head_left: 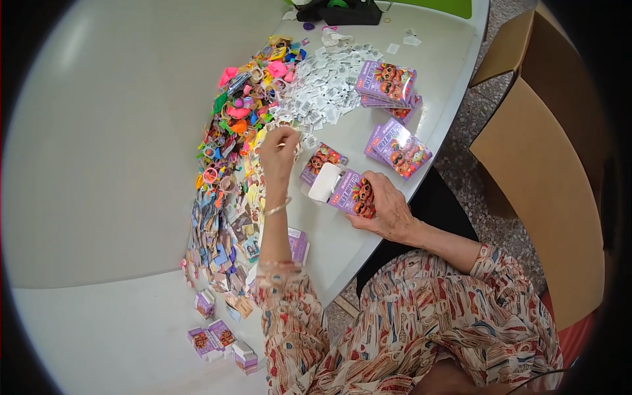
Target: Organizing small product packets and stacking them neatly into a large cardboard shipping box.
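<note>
A small purple cardboard box [345, 196] with a cartoon picture on its front rests in my right hand [387, 209], fingers and thumb wrapped around it. Its white end flap [326, 182] stands open toward the left. My left hand [279, 153] hovers at the edge of the piles, fingers curled together; anything pinched in them is too small or hidden to name. Just beyond the held box lies another purple box [322, 158]. Near my left hand are a heap of small white paper squares [326, 85] and a heap of colourful small plastic toys [240, 108].
Stacked purple boxes [388, 82] and more purple boxes [400, 150] lie along the table's right edge. Cards or packets [210, 227] spread at the left, with several small boxes [214, 339] below. A black tape dispenser [339, 12] stands far back; a large open carton [533, 191] is at right.
</note>
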The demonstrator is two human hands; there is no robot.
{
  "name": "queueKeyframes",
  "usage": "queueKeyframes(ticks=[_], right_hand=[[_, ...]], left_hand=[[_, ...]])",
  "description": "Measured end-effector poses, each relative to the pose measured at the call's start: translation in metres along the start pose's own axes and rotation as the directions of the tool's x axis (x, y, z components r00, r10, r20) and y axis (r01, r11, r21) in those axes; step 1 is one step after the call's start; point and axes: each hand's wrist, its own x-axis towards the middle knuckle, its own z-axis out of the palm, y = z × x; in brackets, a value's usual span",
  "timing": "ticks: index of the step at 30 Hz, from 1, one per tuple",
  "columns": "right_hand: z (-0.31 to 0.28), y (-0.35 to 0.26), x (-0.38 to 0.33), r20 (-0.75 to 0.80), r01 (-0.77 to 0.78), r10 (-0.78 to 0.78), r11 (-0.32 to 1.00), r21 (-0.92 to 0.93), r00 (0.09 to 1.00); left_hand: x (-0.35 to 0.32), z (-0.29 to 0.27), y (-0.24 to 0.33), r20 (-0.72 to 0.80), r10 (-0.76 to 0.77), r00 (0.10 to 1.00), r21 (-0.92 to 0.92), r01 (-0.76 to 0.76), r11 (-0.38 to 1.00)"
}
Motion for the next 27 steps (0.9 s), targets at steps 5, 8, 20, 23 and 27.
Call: queueKeyframes(ticks=[5, 8, 20, 23, 27], right_hand=[[-0.001, 0.005, 0.000, 0.004, -0.040, 0.040, 0.999, -0.021, 0.999], [0.003, 0.002, -0.001, 0.018, -0.024, 0.024, 0.999, -0.034, 1.000], [-0.008, -0.012, 0.012, 0.203, 0.006, 0.041, 0.975, -0.223, 0.978], [-0.010, -0.010, 0.017, 0.171, -0.012, 0.041, 0.986, -0.166, 0.985], [-0.015, -0.013, 0.020, 0.234, -0.056, 0.092, 0.986, -0.155, 0.968]], left_hand=[[-0.069, -0.011, 0.066, 0.044, 0.145, 0.988, -0.038, -0.143, 0.989], [-0.096, -0.008, 0.066, 0.122, 0.261, 0.958, 0.161, -0.278, 0.947], [-0.122, -0.022, 0.064, 0.242, 0.144, 0.960, 0.031, -0.156, 0.987], [-0.142, -0.020, 0.064, 0.030, -0.290, 0.956, -0.426, 0.275, 0.862], [-0.149, 0.005, 0.065, 0.040, -0.388, 0.921, -0.654, 0.318, 0.687]])
